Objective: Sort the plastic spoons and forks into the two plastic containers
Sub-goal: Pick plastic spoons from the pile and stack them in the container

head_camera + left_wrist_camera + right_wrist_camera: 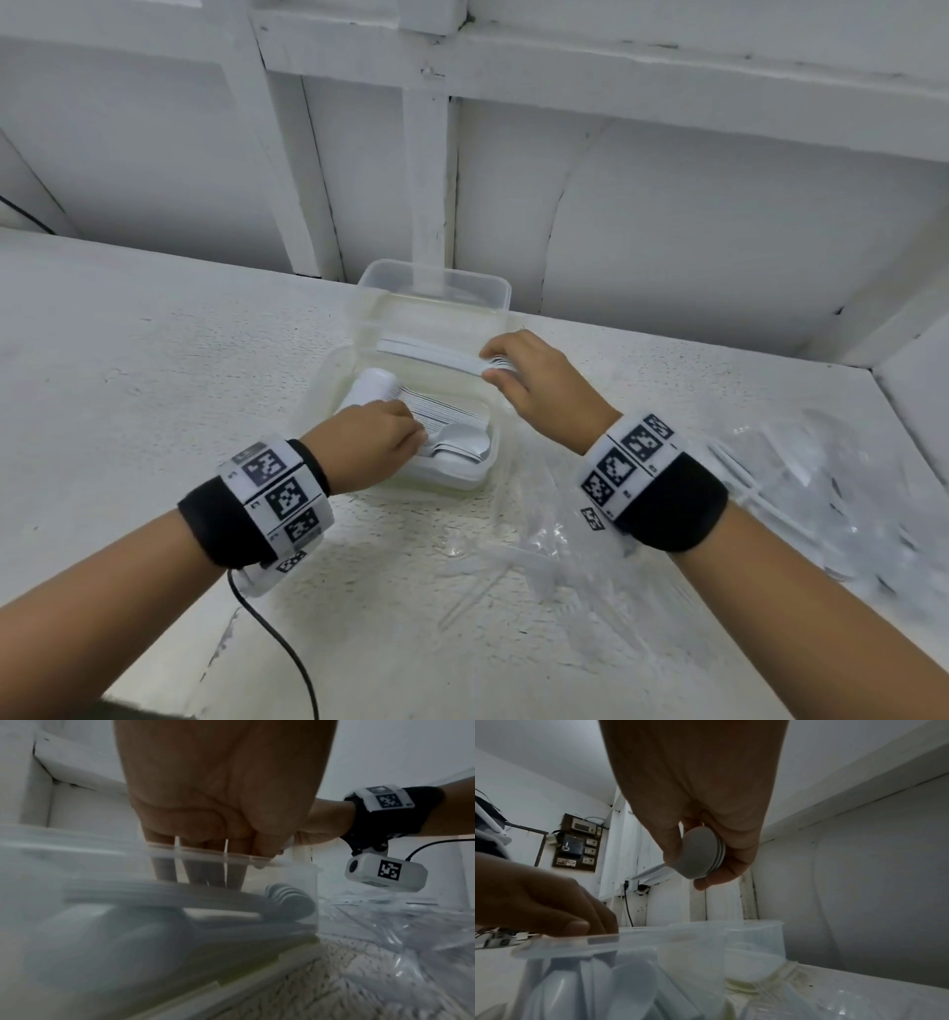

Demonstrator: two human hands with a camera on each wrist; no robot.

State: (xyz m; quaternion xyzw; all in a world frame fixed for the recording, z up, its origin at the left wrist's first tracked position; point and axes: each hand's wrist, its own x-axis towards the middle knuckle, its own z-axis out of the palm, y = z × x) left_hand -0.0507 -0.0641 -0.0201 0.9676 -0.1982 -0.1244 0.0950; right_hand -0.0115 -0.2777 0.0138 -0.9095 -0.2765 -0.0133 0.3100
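A rough white speckled counter (154, 360) is sitting against white panelled walls. The right hand (539, 385) is pinching nested smooth white spoons (700, 855) above the near clear container (328, 380). The left hand (369, 442) (fingers curled downward) is pressing stacked spoons inside it.

**Clearance around my hands**

Near container (328, 380): open-topped, part filled with stacked spoons (452, 421); my left hand (380, 437) occupies its near side. Far container (436, 288): open, against the wall. Right: crumpled plastic bag (801, 488). Left tabletop (128, 360): bare.
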